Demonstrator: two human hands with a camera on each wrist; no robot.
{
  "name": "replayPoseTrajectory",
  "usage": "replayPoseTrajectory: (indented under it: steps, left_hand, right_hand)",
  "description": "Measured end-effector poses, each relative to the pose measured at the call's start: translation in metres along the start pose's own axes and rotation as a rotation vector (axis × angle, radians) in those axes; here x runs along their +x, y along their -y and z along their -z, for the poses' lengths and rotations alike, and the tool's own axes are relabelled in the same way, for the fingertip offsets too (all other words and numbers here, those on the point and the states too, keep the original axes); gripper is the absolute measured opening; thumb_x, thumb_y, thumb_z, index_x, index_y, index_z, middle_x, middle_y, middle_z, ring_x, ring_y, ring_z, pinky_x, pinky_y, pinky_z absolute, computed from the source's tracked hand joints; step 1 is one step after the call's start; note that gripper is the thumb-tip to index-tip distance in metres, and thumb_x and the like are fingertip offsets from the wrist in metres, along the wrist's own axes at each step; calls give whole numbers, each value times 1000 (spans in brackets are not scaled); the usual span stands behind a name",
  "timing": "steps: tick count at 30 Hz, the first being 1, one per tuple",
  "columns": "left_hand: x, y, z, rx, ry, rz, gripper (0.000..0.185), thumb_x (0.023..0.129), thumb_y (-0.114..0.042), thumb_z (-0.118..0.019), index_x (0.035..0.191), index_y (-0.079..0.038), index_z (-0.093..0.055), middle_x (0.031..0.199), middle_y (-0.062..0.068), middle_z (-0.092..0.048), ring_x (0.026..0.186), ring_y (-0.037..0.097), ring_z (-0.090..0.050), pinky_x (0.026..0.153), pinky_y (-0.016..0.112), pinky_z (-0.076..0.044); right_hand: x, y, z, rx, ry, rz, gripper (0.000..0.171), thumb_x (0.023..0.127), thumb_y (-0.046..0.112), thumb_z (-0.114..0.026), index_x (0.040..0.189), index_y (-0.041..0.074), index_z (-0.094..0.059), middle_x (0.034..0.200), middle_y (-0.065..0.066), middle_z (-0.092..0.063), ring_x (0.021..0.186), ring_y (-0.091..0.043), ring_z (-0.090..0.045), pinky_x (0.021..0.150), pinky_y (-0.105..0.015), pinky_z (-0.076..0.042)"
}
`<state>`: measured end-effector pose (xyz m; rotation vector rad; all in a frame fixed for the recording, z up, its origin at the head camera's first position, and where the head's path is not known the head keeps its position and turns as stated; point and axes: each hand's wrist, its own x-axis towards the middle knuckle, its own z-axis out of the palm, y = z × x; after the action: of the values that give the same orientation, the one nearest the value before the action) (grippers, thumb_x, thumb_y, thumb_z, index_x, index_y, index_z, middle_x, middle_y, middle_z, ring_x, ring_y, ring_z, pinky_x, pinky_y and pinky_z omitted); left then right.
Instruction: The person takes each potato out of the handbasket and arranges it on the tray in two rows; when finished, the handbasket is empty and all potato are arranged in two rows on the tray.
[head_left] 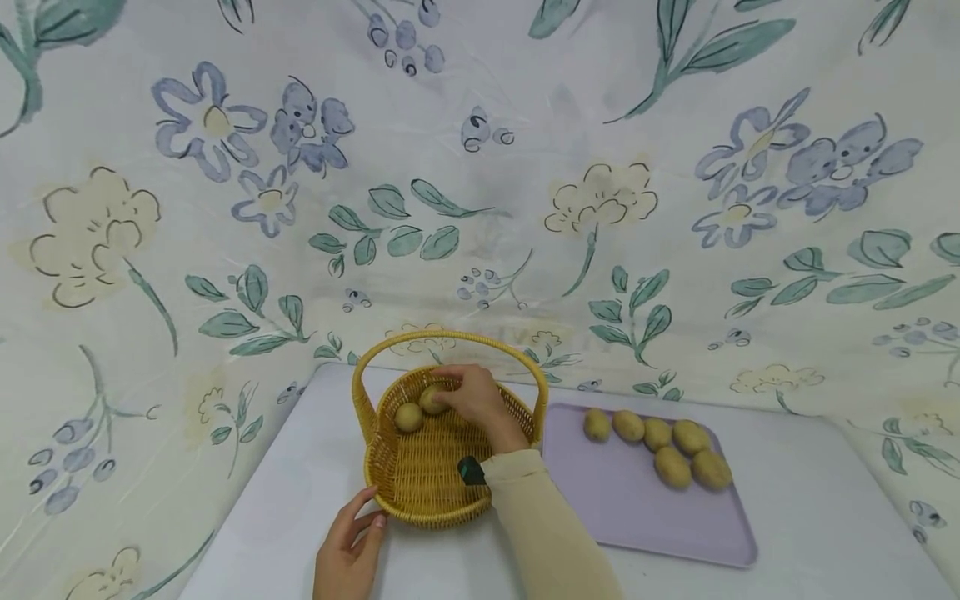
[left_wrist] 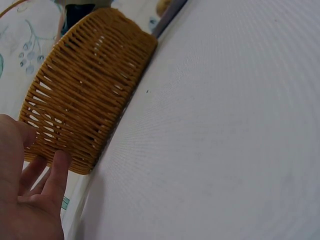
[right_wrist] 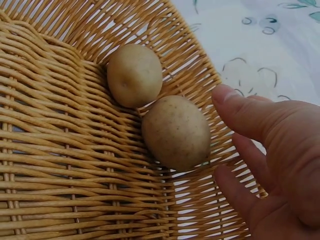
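Note:
A yellow-brown wicker basket (head_left: pixel 431 492) with a tall arched handle stands on the table. Inside it, two potatoes lie side by side against the far left wall: one potato (right_wrist: pixel 135 75) and a second potato (right_wrist: pixel 176 132). My right hand (head_left: pixel 476 396) reaches in over the basket beside the second potato. In the right wrist view the right hand's fingers are spread, with a small gap between them and that potato. My left hand (left_wrist: pixel 37 190) touches the basket's near left side at the rim, its fingers resting against the woven wall.
Right of the basket lies a pale purple tray (head_left: pixel 637 517), with several potatoes (head_left: pixel 672 468) gathered toward its far right part. The white table (head_left: pixel 262 492) meets a floral cloth backdrop (head_left: pixel 480 167) behind. A dark green strap piece (head_left: pixel 471 471) shows at the right wrist.

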<state>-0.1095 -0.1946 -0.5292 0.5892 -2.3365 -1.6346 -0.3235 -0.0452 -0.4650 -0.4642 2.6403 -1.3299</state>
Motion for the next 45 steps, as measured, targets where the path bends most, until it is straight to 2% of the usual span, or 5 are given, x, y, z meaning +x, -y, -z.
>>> replayPoseTrajectory:
  steps: [10, 22, 29, 36, 45]
  left_hand:
    - [-1, -2, 1, 12, 11, 25, 47, 93, -4, -57, 132, -29, -49, 135, -2, -47, 96, -6, -59, 85, 15, -56]
    - [1, 2, -1, -26, -10, -24, 49, 91, -1, -59, 131, -27, -51, 133, -4, -50, 94, -5, -61, 82, 11, -55]
    - [1, 2, -1, -26, -10, -41, 50, 91, -2, -60, 133, -27, -50, 132, -5, -49, 96, -2, -62, 82, 10, -55]
    - [0, 2, -2, -42, -4, -36, 48, 91, -2, -59, 132, -26, -51, 132, -4, -50, 96, -3, -61, 80, 12, -56]
    - [0, 2, 0, -21, -5, -38, 48, 91, -7, -62, 132, -27, -51, 133, -3, -50, 96, -2, -62, 81, 11, -55]
  right_hand:
    - [2, -4, -5, -32, 5, 45, 37, 85, 27, -72, 121, 26, -65, 129, 6, -60, 121, -19, -55, 101, -38, -50]
    - [2, -9, -7, -39, -15, 41, 35, 83, 23, -74, 117, 22, -68, 118, 4, -67, 114, -19, -59, 96, -34, -52]
    - [4, -13, -14, -76, -30, 28, 27, 84, 21, -73, 111, 22, -71, 113, 4, -69, 104, -15, -63, 78, -26, -55]
    - [3, -13, -16, -113, -49, 32, 22, 86, 21, -70, 108, 22, -72, 114, 4, -69, 114, -19, -59, 93, -36, -54]
    - [1, -12, -16, -98, -52, 24, 23, 84, 22, -72, 107, 24, -72, 117, 2, -67, 116, -22, -58, 93, -39, -54]
